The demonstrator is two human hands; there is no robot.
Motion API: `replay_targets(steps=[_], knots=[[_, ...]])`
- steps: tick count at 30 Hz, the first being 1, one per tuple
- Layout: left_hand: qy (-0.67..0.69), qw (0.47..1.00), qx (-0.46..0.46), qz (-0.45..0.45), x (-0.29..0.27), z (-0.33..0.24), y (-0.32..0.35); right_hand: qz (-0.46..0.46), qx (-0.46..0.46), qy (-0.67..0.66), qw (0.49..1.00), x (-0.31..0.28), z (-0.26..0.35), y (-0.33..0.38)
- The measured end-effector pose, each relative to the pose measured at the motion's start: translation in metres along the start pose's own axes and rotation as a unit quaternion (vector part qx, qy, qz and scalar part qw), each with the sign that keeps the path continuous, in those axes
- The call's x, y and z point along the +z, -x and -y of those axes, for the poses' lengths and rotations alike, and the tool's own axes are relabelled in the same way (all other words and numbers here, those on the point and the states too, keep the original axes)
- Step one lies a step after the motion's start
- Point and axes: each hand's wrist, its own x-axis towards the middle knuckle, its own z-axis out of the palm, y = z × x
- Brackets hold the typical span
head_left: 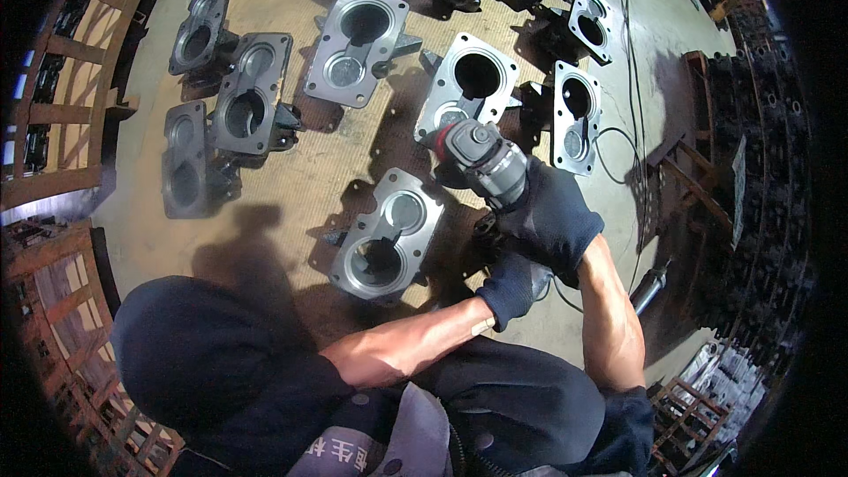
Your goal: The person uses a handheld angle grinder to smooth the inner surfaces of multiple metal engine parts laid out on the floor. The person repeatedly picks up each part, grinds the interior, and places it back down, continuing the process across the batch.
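Two gloved hands meet at the centre of the frame: your right hand [556,216] curls around the body of an angle grinder [486,163]; your left hand [517,287] is bent in below your right wrist, its fingers hidden, so whether it grips the tool's rear end cannot be told. Under the grinder's head, just above centre, lies the flanged casting being worked [468,108], its large bore exposed and its smaller one partly covered.

Work on this piece appears to be under way. Around it lie at least nine similar castings, among them one below [389,231], one at upper centre [353,51], three at the left [254,84] and two at the right [577,115], on a tan ribbed sheet [305,185] and the grey floor [618,190]. All the clearly visible faces look bright and flat, so which are finished and which are left cannot be judged from their surfaces.

Hidden from you are the grinder's disc and its contact, if any, with the metal. Several castings are cut off at the top edge; a dark cylindrical tool [651,289] at lower right is partly concealed by your forearm, and the racks [751,159] at far right dissolve into shadow.
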Motion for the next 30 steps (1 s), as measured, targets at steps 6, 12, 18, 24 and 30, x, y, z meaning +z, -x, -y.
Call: replay_targets(steps=[6, 12, 18, 24, 30], knots=[[-0.176, 0.984, 0.019, 0.030, 0.016, 0.019, -0.002, -0.009, 0.015, 0.008, 1.000, -0.002, -0.006, 0.002], [-0.156, 0.988, 0.001, 0.016, 0.025, 0.023, 0.005, 0.002, 0.020, -0.006, 1.000, -0.002, 0.004, 0.002], [0.135, 0.985, -0.065, -0.080, 0.113, 0.035, 0.048, 0.020, -0.020, 0.011, 1.000, -0.002, 0.032, -0.022], [-0.162, 0.967, -0.019, 0.194, 0.027, 0.013, -0.004, 0.010, 0.022, 0.013, 1.000, -0.006, 0.019, -0.011], [-0.331, 0.935, 0.107, -0.063, 0.061, 0.020, 0.013, 0.004, -0.003, 0.027, 1.000, -0.004, 0.027, -0.024]])
